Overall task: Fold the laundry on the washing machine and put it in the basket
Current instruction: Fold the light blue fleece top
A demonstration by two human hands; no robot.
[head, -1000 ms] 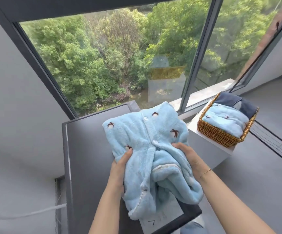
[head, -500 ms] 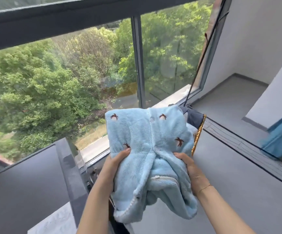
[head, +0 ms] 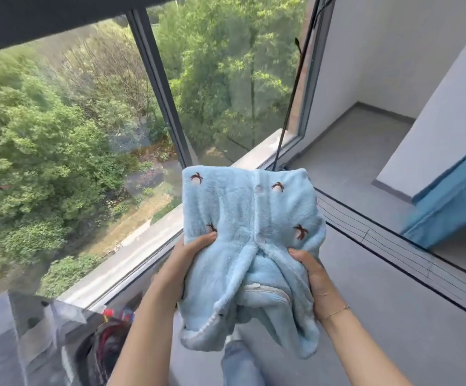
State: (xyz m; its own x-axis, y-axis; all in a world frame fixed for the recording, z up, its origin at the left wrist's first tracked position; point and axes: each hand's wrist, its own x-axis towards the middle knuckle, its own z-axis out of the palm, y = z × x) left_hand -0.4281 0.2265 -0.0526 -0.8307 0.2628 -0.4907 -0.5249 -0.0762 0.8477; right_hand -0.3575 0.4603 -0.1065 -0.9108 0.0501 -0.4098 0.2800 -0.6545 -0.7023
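While I watched the head feed, both hands held the folded light-blue fleece garment (head: 254,227) up in the air, off any surface. Left hand (head: 183,267) gripped its left edge, thumb on top near a small brown embroidered mark, fingers hidden under the fabric. Right hand (head: 314,277) gripped the right edge the same way, thumb on top; a thin bracelet (head: 336,312) sat on that wrist. Top edge of the garment was straight and level. Bottom was loose: a zipped edge and a trimmed hem hung below the hands, sagging between the forearms. Button placket ran down the middle.

I couldn't see the basket in this view; the garment covered whatever was behind it. Washing machine (head: 8,338) only showed as a dark corner at lower left, well apart from the garment, with red and dark items (head: 109,338) just beside it.

Window frame (head: 159,90) and sill (head: 265,146) ran close behind and left of the garment. To the right, open grey floor (head: 365,288) with a floor track (head: 399,252) crossing it, then a blue curtain (head: 454,201) at the far right. Denim leg (head: 240,363) was directly below the hanging hem.
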